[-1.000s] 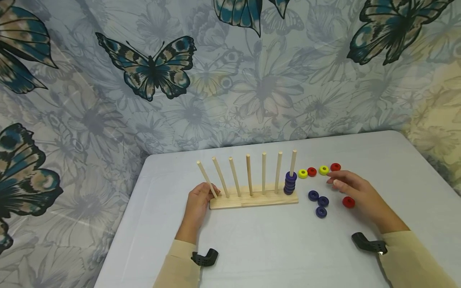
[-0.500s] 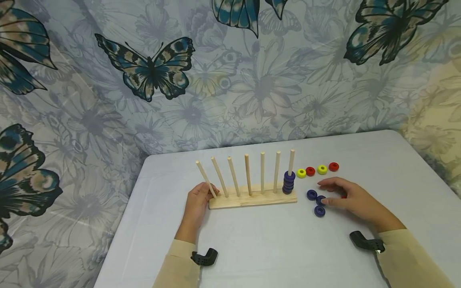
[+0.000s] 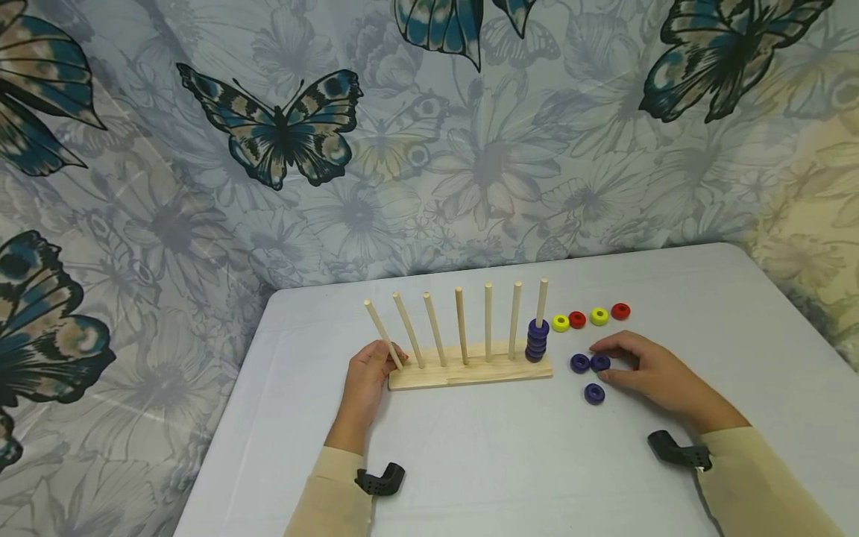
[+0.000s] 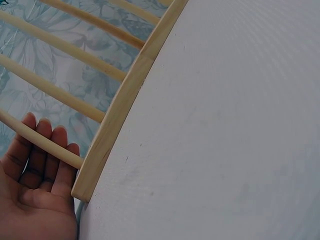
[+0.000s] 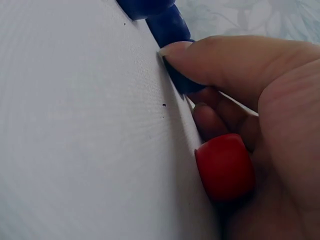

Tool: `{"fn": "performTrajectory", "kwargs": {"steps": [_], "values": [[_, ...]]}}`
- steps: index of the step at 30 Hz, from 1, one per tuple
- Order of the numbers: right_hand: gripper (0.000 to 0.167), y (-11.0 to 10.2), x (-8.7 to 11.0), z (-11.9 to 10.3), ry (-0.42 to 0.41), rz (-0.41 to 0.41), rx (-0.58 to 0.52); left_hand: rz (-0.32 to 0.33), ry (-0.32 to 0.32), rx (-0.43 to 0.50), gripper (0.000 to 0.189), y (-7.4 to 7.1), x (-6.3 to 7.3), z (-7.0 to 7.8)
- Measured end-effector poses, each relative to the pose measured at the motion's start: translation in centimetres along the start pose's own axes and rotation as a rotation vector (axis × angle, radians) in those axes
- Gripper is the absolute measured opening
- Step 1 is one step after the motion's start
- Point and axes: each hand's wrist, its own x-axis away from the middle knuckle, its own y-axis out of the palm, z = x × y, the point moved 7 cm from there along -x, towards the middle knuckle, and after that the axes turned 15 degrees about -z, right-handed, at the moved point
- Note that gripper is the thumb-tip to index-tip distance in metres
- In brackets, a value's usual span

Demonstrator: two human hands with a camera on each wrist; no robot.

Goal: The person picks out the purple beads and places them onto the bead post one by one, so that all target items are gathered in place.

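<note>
In the head view my left hand (image 3: 367,375) is at the left end of a wooden peg rack (image 3: 470,375). The left wrist view shows its fingers (image 4: 42,145) loosely extended behind the end peg (image 4: 47,142); the thumb is out of sight there. My right hand (image 3: 661,378) pinches a blue ring (image 3: 600,362) between thumb and fingers, low at the tabletop. Touching or very near it lies another blue ring (image 3: 580,363), and a third blue ring (image 3: 594,394) sits closer to me. Several blue rings (image 3: 536,341) are stacked on the rightmost peg.
Behind the right hand two yellow rings, one (image 3: 560,323) by the rack, and two red rings, one (image 3: 620,311) farthest right, form a row. Another red ring (image 5: 226,167) lies under the right palm, hidden in the head view. A patterned cloth (image 3: 429,186) backs the white table (image 3: 470,462).
My right hand has moved left and toward me from near the row, and taken hold of a blue ring, which has shifted slightly away from me. The left hand stays in place.
</note>
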Motion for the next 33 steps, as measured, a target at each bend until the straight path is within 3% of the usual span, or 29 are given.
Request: {"fn": "performTrajectory", "kwargs": {"steps": [6, 33], "values": [[0.034, 0.01, 0.0, -0.01, 0.01, 0.021, 0.023, -0.005, -0.004, 0.002, 0.044, -0.08, 0.08, -0.1], [0.038, -0.27, -0.01, -0.21, 0.046, 0.061, -0.01, -0.012, 0.01, -0.002, 0.048, 0.06, 0.04, 0.16]]}}
